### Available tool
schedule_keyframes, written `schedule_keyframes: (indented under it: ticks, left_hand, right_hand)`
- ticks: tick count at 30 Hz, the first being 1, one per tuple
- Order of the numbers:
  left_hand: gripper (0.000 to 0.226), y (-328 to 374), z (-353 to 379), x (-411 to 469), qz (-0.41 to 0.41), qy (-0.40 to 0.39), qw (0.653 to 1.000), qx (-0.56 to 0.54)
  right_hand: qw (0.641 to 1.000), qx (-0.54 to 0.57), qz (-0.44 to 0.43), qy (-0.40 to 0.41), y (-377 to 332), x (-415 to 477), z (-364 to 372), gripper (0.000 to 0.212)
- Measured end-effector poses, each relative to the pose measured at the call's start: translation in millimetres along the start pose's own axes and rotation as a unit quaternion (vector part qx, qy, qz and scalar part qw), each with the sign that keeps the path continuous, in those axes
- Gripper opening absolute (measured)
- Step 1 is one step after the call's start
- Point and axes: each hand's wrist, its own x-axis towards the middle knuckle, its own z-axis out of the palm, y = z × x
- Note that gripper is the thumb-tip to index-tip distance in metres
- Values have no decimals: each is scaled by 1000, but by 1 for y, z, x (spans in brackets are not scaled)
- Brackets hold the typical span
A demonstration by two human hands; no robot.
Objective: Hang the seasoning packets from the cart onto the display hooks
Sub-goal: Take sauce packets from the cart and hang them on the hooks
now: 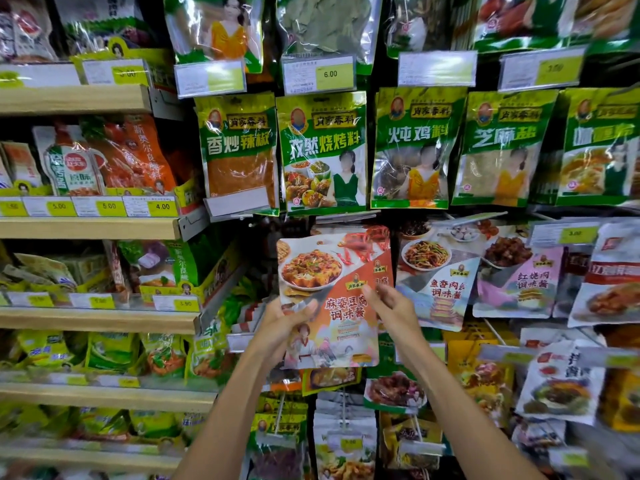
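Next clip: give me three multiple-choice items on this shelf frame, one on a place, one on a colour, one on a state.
1. Where is the orange sauce packet with a tofu-dish photo?
A) below the row of green seasoning packets
B) lying on a wooden shelf
C) inside a cart

2. What colour is the field behind "6.00" on the price label?
A) red
B) yellow
C) blue

3. Who holds the packet?
A) one hand only
B) nobody, it hangs free
C) the left hand and the right hand

Key: A, the green row hangs right above it; B, the digits sit on yellow; C, each hand grips one side edge.
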Motion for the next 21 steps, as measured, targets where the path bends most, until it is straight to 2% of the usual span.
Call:
schedule_keyframes:
  ticks: [3,6,10,13,17,19,21]
  left_hand:
    - [26,-6,19,4,-17,-14,1000,7]
    - [27,-8,27,7,-29,-2,999,34]
    - [16,-2,23,9,32,-18,987,155]
    - [28,10,18,11,78,-33,977,196]
    - [36,23,15,18,72,-10,970,232]
    - [33,26,16,20,47,17,954,296]
    - [33,33,14,19,26,75,909,409]
  right_hand:
    - [996,69,51,-12,6,8,0,34]
    - [995,81,61,1,13,13,-6,36]
    - [996,68,43,29,16,17,-8,30]
    - [996,74,41,37,13,24,-3,29]
    - [997,49,34,44,3,33,5,21]
    - [997,40,34,50,0,40,5,22]
    - [997,33,37,59,-2,46,4,21]
